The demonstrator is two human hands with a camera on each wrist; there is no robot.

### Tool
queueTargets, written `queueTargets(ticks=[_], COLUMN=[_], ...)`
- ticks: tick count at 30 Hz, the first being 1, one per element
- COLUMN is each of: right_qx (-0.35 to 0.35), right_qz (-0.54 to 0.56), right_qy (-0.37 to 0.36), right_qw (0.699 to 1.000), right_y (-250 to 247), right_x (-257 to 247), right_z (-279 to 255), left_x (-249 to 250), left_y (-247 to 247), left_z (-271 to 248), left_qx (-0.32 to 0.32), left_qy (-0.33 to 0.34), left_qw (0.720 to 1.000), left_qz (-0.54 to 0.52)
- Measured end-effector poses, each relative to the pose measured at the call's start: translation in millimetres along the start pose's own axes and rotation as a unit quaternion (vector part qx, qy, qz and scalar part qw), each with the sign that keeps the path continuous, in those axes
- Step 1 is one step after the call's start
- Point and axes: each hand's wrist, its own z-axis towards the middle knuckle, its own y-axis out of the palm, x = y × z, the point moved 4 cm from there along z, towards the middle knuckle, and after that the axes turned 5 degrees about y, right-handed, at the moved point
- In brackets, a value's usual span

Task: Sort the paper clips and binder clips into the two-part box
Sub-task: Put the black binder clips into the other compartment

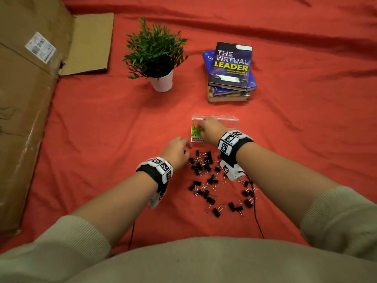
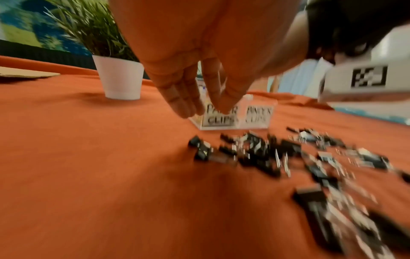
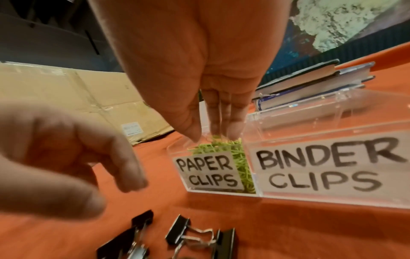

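Note:
A clear two-part box (image 1: 232, 119) stands open on the red cloth, its lid tipped back. Its left part, labelled PAPER CLIPS, holds a heap of green paper clips (image 3: 240, 157). The part labelled BINDER CLIPS (image 3: 321, 163) looks empty. My right hand (image 3: 210, 135) points straight down into the left part, fingertips at the green heap (image 1: 195, 129). I see nothing pinched. Black binder clips (image 1: 206, 166) lie scattered in front of the box. My left hand (image 1: 186, 150) hovers over the pile's left edge (image 2: 199, 149), fingers loose and holding nothing.
A potted plant (image 1: 161, 78) stands at the back left and a stack of books (image 1: 230, 74) behind the box. Flattened cardboard (image 1: 30, 99) covers the left side. A thin black cable (image 1: 257, 217) runs from the right wrist across the cloth.

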Motion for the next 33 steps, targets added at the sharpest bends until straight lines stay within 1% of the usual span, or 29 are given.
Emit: queueTargets(ticks=[2, 3, 4, 5, 7, 8, 10, 13, 16, 21, 25, 27, 30, 33], right_qx=[0.067, 0.087, 0.083, 0.056, -0.018, -0.041, -0.057, -0.041, -0.025, -0.016, -0.02, -0.024, -0.03, -0.037], right_qz=[0.013, 0.018, 0.017, 0.01, -0.024, -0.043, -0.074, -0.077, -0.029, 0.081, 0.126, 0.134, 0.136, 0.172], right_qy=[-0.046, -0.064, -0.075, -0.074, -0.047, -0.032, -0.007, 0.014, 0.017, 0.057, 0.065, 0.065, 0.065, 0.091], right_qw=[0.997, 0.994, 0.994, 0.996, 0.998, 0.998, 0.996, 0.996, 0.999, 0.995, 0.99, 0.988, 0.988, 0.98], right_y=[-1.0, 2.3, 8.8, 19.5, 45.7, 57.9, 75.3, 84.9, 89.6, 90.3, 84.8, 82.2, 78.3, 74.9], right_x=[-1.7, -2.2, -2.3, -1.1, 4.1, 8.4, 15.4, 15.8, 15.4, 25.7, 30.4, 31.6, 33.6, 36.9], right_z=[-17.8, -29.3, -40.0, -49.9, -66.0, -71.4, -76.8, -77.2, -78.4, -81.6, -81.2, -81.2, -82.1, -84.0], left_x=[-7.6, -9.4, -9.7, -8.9, -5.9, -4.9, -4.5, -5.6, -6.7, -8.4, -4.7, -0.8, 3.7, 3.9], left_y=[16.0, 22.7, 27.6, 30.7, 33.6, 33.8, 33.2, 33.1, 34.1, 34.9, 37.5, 38.9, 41.4, 43.0], left_z=[-9.6, -13.4, -16.1, -17.8, -18.6, -17.9, -16.5, -15.0, -14.6, -18.6, -20.7, -22.2, -22.7, -21.3], left_qx=[-0.042, -0.063, -0.08, -0.09, -0.094, -0.091, -0.088, -0.086, -0.093, -0.104, -0.104, -0.095, -0.087, -0.093], left_qy=[0.004, 0.007, 0.011, 0.014, 0.02, 0.021, 0.012, 0.004, -0.003, -0.017, -0.02, -0.026, -0.029, -0.033], left_qw=[0.999, 0.997, 0.996, 0.995, 0.993, 0.993, 0.993, 0.992, 0.991, 0.988, 0.99, 0.992, 0.992, 0.992], left_qz=[0.029, 0.039, 0.044, 0.052, 0.072, 0.077, 0.079, 0.094, 0.101, 0.114, 0.088, 0.074, 0.082, 0.081])
